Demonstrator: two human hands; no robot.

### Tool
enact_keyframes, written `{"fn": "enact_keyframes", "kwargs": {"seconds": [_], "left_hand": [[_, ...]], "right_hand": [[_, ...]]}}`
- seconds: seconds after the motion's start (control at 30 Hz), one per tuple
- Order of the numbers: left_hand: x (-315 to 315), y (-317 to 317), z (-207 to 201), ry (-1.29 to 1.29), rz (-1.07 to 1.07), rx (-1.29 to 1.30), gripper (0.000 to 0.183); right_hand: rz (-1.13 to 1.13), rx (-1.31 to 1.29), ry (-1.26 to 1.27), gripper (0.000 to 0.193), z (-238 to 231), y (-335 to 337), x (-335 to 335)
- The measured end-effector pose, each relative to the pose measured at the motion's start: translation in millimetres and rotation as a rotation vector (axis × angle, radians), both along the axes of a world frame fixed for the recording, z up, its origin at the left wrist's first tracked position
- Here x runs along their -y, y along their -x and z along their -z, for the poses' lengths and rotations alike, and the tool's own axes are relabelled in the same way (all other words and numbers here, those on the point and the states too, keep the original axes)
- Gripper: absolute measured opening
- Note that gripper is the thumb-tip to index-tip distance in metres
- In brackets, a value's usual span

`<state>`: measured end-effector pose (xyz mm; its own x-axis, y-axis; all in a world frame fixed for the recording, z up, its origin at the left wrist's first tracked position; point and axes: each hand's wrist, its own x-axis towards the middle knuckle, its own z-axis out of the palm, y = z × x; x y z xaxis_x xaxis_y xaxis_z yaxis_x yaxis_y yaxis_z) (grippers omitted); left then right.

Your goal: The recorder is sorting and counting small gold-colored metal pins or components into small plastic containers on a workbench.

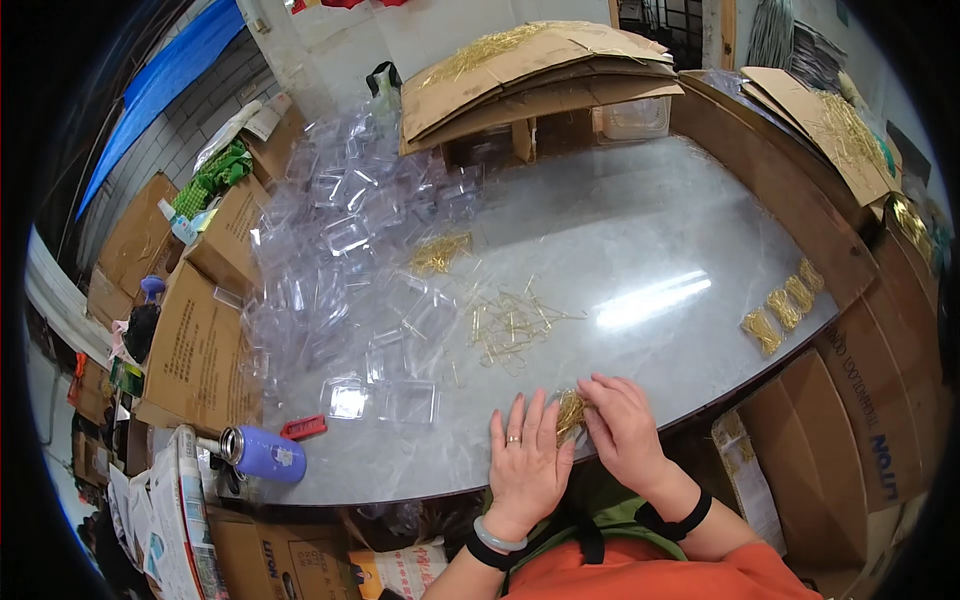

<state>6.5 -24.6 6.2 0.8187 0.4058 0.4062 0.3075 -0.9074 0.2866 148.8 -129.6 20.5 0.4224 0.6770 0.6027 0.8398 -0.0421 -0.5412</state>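
At the table's near edge, a small bundle of thin gold wire pieces [570, 412] stands between my two hands. My left hand [527, 455] lies flat at its left side, fingers stretched out, the index finger and thumb beside the wire. My right hand [628, 425] is at its right side, fingers slightly bent and apart, fingertips touching or close to the bundle. The hands partly hide it. Just beyond, loose gold wire pieces [512, 325] are scattered on the grey table [560, 230]. A denser gold wire clump [440, 252] lies farther back.
Clear plastic boxes [350, 230] are heaped across the table's left side. Several gold wire bundles [785, 302] stand in a row at the right edge. A purple bottle [270, 453] and a red object [304, 427] are at the near left. Cardboard [530, 75] is stacked at the back.
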Motion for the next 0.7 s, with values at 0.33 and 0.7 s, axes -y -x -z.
{"fn": "enact_keyframes", "kwargs": {"seconds": [0.33, 0.7], "left_hand": [[1.7, -4.8, 0.3, -0.050, -0.053, -0.026, 0.049], [-8.8, 6.1, -3.1, 0.203, 0.046, 0.079, 0.063]], "right_hand": [[-0.020, -0.045, 0.069, 0.037, 11.9, -7.0, -14.1], [-0.198, 0.322, 0.459, 0.075, -3.8, -11.7, 7.9]]}}
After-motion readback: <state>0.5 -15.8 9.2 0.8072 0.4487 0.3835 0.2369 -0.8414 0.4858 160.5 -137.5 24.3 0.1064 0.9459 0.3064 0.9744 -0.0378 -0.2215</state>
